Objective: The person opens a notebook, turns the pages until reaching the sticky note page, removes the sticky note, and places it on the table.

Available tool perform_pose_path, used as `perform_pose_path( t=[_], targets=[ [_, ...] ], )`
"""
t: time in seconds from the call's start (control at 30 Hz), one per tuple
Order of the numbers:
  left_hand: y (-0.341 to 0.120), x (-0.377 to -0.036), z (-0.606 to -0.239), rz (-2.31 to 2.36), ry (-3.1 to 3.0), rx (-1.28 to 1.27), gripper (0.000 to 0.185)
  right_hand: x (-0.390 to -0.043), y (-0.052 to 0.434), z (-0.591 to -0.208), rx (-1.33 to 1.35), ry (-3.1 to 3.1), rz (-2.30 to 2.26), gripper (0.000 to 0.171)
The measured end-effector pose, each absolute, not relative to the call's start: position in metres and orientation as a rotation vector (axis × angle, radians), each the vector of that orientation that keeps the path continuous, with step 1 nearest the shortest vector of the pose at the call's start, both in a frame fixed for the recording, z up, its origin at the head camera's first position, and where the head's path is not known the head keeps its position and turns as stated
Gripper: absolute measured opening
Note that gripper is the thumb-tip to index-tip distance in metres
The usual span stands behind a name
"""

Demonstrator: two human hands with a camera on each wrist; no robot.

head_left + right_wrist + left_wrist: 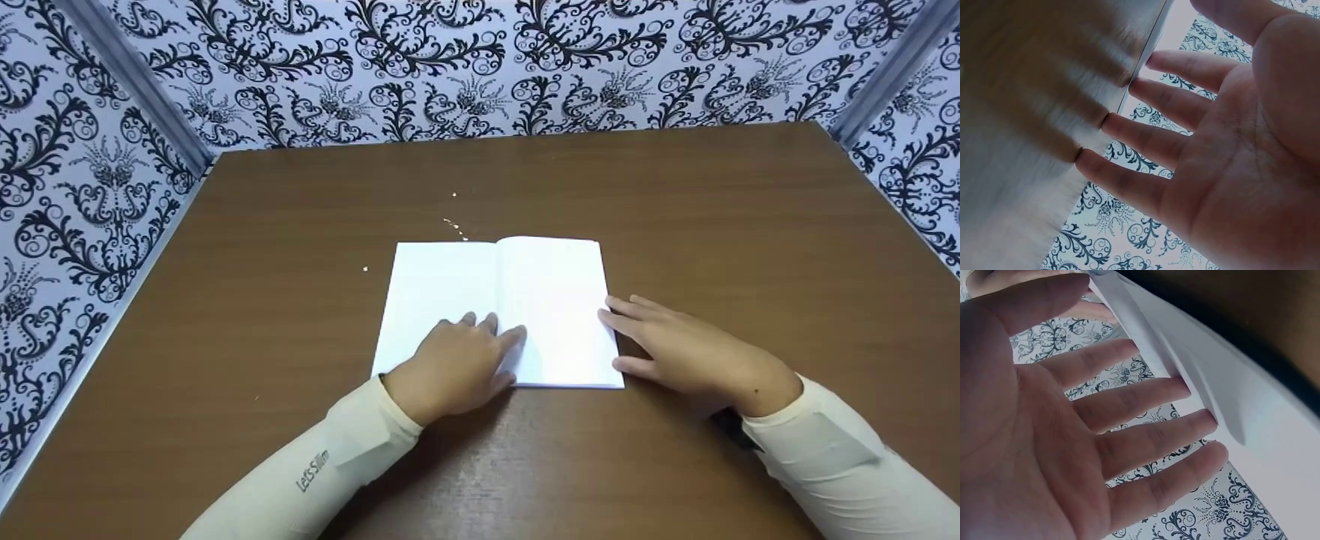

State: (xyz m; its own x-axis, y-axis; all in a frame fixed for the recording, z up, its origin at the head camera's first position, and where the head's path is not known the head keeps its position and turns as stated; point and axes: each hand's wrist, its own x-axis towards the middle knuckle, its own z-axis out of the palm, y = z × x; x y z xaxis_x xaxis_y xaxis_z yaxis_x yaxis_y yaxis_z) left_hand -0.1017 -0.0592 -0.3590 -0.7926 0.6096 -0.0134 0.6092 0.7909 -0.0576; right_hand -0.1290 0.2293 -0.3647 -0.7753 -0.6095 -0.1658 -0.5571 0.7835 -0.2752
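Observation:
An open book with blank white pages (559, 300) lies flat on the brown table, its right page bulging slightly by the fold. My left hand (461, 364) rests on it near the lower middle, fingertips along the fold. In the left wrist view, the fingers of the left hand (1129, 439) are spread and straight, with their tips at the paper (1275, 444). My right hand (675, 349) lies at the book's right edge, fingertips touching that side. The right wrist view shows the right hand's straight fingers (1145, 135) with some tips on the tabletop (1027, 124).
Several small white crumbs (454, 226) are scattered on the wooden table (712, 202) behind and left of the book. Walls with black scroll patterns (465, 75) stand along the table's back and sides. Pale sleeves (300, 465) cover both forearms.

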Motion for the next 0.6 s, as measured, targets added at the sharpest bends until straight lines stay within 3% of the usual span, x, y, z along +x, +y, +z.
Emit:
perform_pose_path(
  t=[0.6],
  targets=[
    [-0.0589, -0.1037, -0.3618, 0.045, -2.918, -1.021, 0.057, -0.1294, 0.2292, -0.3653, -0.914, 2.73, -0.293, 0.062]
  ],
)
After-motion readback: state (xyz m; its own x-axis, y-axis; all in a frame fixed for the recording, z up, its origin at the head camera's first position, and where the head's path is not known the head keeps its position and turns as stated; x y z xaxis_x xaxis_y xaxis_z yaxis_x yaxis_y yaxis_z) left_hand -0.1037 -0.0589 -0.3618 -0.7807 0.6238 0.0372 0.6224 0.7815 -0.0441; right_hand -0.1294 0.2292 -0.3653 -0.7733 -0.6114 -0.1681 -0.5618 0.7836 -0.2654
